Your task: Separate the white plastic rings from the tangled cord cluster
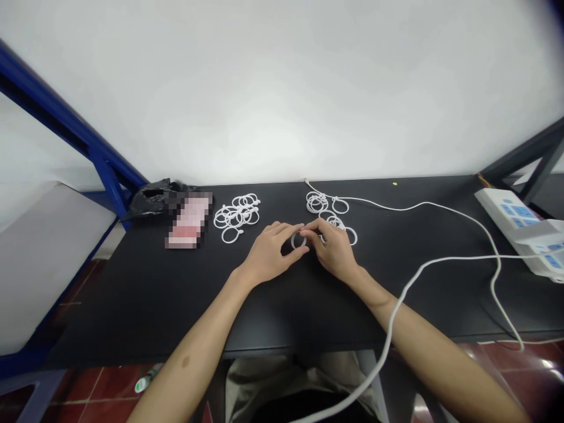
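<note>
Between my two hands, above the black table [282,317], is one white ring [292,242], shaped like a looped strap. My left hand [274,249] grips it from the left, thumb below and fingers above. The fingertips of my right hand [330,245] pinch its upper right side. Beyond my left hand lies a loose pile of white rings [233,217], each with a small knob. Another group of white rings [318,202] lies beyond my right hand, which partly covers the nearest ones.
A white cable [425,203] runs across the right side to a power strip [515,217]. Another white cable [399,302] passes over my right forearm. At the back left are a black plastic bag [152,198] and a blurred pink object [190,222]. A white wall [273,88] stands behind.
</note>
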`<state>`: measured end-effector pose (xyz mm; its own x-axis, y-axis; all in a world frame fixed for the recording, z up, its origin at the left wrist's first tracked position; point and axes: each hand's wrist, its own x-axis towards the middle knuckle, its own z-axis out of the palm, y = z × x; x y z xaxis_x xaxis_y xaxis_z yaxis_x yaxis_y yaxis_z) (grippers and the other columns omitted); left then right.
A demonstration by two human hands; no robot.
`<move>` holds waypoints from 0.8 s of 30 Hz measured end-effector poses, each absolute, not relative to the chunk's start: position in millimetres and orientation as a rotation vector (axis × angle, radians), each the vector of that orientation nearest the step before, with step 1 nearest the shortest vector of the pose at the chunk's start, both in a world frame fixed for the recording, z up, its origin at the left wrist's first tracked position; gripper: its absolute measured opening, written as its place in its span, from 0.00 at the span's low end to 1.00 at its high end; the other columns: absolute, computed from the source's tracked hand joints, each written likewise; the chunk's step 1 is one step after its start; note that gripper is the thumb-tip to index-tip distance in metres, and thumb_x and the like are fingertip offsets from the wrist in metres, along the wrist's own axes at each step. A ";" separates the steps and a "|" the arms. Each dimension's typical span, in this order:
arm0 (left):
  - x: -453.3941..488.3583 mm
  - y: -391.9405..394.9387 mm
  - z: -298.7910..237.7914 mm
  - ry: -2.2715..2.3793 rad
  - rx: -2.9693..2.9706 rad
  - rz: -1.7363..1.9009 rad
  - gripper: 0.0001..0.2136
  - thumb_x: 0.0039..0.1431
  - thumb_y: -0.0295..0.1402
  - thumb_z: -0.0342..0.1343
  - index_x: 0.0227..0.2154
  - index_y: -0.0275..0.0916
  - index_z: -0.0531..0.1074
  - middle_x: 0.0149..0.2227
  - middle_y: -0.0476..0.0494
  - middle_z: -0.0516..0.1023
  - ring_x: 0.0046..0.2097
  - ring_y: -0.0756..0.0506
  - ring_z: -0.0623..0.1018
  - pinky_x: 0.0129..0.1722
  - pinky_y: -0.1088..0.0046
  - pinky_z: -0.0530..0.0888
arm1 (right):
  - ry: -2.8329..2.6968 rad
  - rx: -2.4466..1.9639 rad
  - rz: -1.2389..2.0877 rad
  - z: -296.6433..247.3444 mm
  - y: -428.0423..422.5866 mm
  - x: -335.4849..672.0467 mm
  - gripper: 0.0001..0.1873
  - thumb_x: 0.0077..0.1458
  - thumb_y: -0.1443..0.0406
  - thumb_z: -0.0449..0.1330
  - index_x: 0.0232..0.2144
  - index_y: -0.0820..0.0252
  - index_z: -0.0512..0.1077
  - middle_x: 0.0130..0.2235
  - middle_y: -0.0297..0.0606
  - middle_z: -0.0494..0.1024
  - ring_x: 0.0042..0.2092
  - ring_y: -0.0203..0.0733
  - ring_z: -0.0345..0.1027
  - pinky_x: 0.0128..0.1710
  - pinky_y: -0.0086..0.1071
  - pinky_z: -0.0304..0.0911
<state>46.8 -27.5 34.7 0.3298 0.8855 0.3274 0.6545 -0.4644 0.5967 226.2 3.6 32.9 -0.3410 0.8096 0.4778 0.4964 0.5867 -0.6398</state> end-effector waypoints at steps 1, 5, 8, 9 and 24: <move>46.8 -27.3 34.0 1.369 2.245 0.889 0.18 0.63 0.42 0.55 0.53 0.42 0.70 0.48 0.44 0.78 0.49 0.42 0.74 0.55 0.57 0.68 | -2.017 -1.041 0.490 32.6 3.2 226.0 0.10 0.63 0.60 0.55 0.30 0.57 0.70 0.29 0.36 0.79 0.28 0.38 0.71 0.31 0.31 0.66; 48.0 -26.8 32.2 1.374 2.260 0.899 0.15 0.63 0.40 0.55 0.50 0.42 0.72 0.46 0.44 0.78 0.47 0.42 0.74 0.53 0.58 0.70 | -2.034 -1.030 0.489 31.1 3.5 226.8 0.11 0.64 0.59 0.54 0.31 0.56 0.71 0.30 0.36 0.79 0.30 0.39 0.72 0.32 0.32 0.66; 47.3 -25.6 31.5 1.465 2.292 0.960 0.16 0.62 0.38 0.54 0.51 0.41 0.70 0.46 0.44 0.77 0.48 0.42 0.74 0.54 0.60 0.70 | -2.075 -1.076 0.401 32.2 9.3 233.1 0.11 0.63 0.57 0.55 0.40 0.56 0.72 0.31 0.36 0.79 0.31 0.39 0.71 0.34 0.32 0.65; 45.9 -24.5 31.4 1.541 2.305 0.980 0.16 0.63 0.38 0.54 0.51 0.40 0.70 0.47 0.43 0.77 0.49 0.42 0.73 0.54 0.59 0.69 | -2.087 -1.116 0.340 33.1 12.3 236.6 0.12 0.63 0.57 0.55 0.43 0.57 0.72 0.31 0.36 0.78 0.31 0.40 0.71 0.34 0.32 0.64; 8.6 -11.4 24.3 2.479 2.103 0.700 0.21 0.62 0.31 0.47 0.59 0.35 0.65 0.55 0.32 0.72 0.56 0.27 0.66 0.51 0.47 0.66 | -2.433 -1.384 -0.267 30.4 20.8 254.1 0.13 0.52 0.55 0.64 0.31 0.58 0.73 0.40 0.45 0.72 0.44 0.53 0.61 0.41 0.43 0.58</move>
<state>8.6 -11.4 24.3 -0.1903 0.8964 0.4003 0.9734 0.1192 0.1959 254.1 20.8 30.4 -0.4745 0.7981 0.3713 0.8597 0.5108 0.0006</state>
